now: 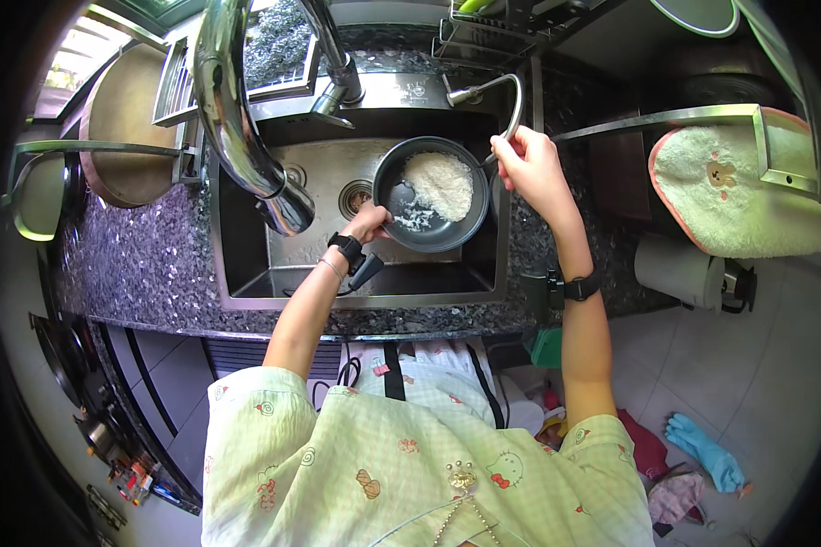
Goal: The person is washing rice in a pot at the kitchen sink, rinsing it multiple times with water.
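A round dark grey pot (pixel 394 173) is held over the steel sink (pixel 324 155), tilted slightly. White grains that look like rice (pixel 440 185) are heaped at its far right, with a few scattered lower down. My left hand (pixel 370 222) is closed on the pot's left rim, with the thumb toward the inside. My right hand (pixel 531 169) is closed around the lower end of a thin curved tap spout (pixel 517 91), beside the pot's upper right rim. Fingers partly hide the spout's end. No water stream can be made out.
A large chrome faucet (pixel 237 118) arches over the sink's left side. The drain (pixel 356 196) lies left of the pot. A wire rack (pixel 483 41) stands behind; a towel (pixel 730 191) hangs at right. Blue gloves (pixel 705 453) lie on the floor.
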A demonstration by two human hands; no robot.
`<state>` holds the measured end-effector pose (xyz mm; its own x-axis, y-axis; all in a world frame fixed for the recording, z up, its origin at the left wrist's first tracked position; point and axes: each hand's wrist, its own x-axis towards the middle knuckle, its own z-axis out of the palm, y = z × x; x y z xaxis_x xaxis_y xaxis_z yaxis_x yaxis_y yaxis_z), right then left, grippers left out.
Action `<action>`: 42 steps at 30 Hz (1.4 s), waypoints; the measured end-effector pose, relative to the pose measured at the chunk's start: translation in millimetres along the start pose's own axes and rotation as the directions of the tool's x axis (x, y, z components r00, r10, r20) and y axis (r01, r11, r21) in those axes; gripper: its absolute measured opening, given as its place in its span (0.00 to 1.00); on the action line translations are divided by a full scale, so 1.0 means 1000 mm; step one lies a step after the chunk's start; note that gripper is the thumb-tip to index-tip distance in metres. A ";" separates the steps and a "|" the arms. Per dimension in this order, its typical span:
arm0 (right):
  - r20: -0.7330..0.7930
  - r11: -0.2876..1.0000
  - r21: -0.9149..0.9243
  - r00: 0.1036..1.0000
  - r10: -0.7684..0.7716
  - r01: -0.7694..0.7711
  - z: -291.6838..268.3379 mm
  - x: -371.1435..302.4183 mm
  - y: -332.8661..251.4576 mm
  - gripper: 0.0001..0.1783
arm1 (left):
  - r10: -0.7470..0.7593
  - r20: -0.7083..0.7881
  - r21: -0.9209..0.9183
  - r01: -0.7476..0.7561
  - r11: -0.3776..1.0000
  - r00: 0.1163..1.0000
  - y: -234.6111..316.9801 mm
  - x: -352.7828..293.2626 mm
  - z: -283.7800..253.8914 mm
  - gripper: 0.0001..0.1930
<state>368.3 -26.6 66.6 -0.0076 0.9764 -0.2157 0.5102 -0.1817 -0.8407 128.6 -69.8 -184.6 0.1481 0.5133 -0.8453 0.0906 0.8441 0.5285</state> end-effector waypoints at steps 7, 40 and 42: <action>-0.052 0.982 0.183 0.997 0.061 -0.051 0.001 -0.004 -0.002 0.10 | 0.125 0.137 -0.041 -0.120 0.992 0.983 -0.009 0.006 -0.010 0.19; -0.184 0.950 0.248 0.953 0.241 -0.192 -0.039 -0.019 0.031 0.23 | 0.796 -0.080 0.706 -0.529 0.470 0.600 0.053 -0.024 -0.012 0.20; -0.186 0.950 0.250 0.954 0.235 -0.185 -0.043 -0.025 0.031 0.22 | 0.776 -0.208 0.725 -0.438 0.530 0.595 0.039 -0.024 -0.012 0.24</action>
<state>421.6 -51.5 67.3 0.2729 0.9104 -0.3110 0.2708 -0.3829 -0.8832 116.6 -47.6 -144.9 -0.0459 0.9929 -0.1095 0.6976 0.1103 0.7080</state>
